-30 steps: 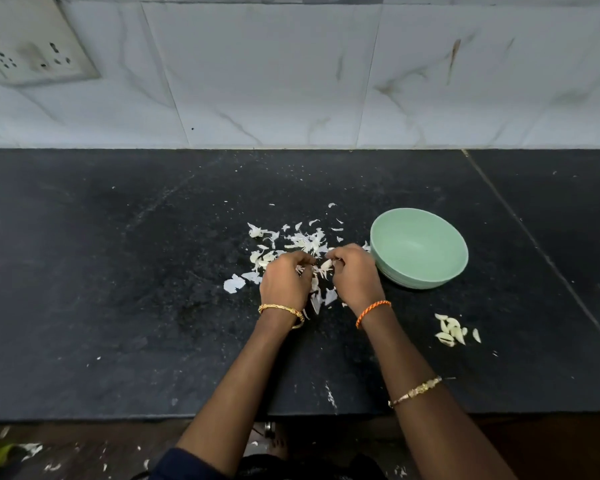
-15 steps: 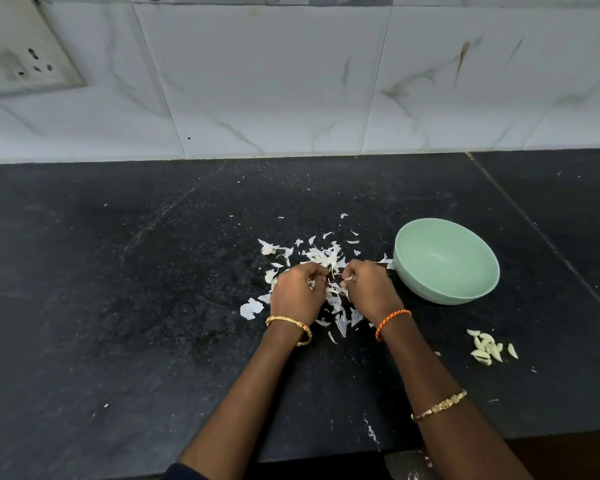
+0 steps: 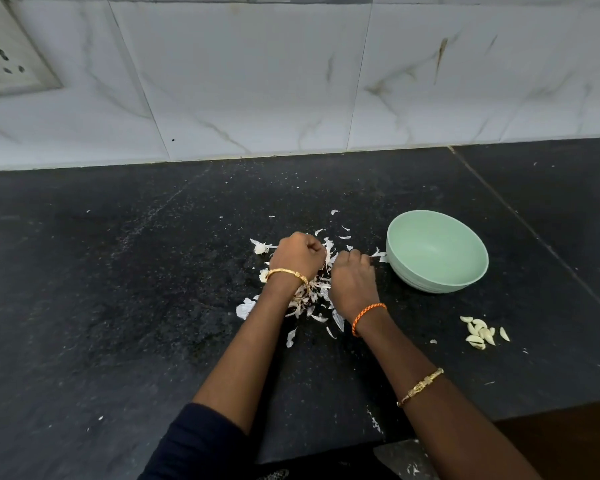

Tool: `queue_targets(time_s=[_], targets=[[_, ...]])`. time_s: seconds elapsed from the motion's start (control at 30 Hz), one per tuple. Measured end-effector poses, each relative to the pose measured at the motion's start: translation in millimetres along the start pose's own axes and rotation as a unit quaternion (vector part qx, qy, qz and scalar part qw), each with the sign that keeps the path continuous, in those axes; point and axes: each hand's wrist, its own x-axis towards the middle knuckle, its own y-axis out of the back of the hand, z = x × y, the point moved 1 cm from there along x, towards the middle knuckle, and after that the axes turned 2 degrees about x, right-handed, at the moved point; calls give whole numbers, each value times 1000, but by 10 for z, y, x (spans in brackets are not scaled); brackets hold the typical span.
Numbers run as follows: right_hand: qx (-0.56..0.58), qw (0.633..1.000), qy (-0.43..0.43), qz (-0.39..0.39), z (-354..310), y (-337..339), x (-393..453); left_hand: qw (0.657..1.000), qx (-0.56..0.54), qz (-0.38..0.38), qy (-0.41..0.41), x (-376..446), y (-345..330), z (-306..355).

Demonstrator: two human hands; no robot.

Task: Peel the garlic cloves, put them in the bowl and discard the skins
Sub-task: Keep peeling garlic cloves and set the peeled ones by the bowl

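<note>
Now | left hand [image 3: 297, 254], right hand [image 3: 352, 277] curled over garlic skins [image 3: 312, 292] | bowl [image 3: 440, 271] beside

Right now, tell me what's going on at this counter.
A person is peeling garlic on a dark counter. Both hands, left hand and right hand, are curled close together over a pile of skins; whatever they pinch is hidden. The green bowl looks empty. A small heap of cloves lies on the counter, nearer the person than the bowl.

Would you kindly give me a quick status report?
Both hands, left and right, curled over skin pile. Bowl empty. Cloves on counter.
</note>
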Motion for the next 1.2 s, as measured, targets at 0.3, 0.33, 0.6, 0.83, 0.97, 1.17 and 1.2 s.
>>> queue_targets(time_s=[0.3,0.33,0.6,0.83,0.97,1.17,1.2], targets=[[59,995,-16,75,-32,-93,27,991,-120,6,52,59,-19,-109],[85,992,-15,91,-25,-91,34,989,-135,0,51,36,-28,-126],[585,803,-118,4,-2,155,217,952,-295,-51,67,-66,153,-121],[728,671,-102,-97,65,260,188,937,-335,-31,91,-93,216,-149],[717,683,-99,-98,118,273,229,938,-336,-27,78,-94,259,-107],[664,738,-79,-90,132,315,273,939,-325,-30,106,-78,281,-99],[659,743,-70,-91,124,331,277,942,-319,-24,99,-78,281,-97]])
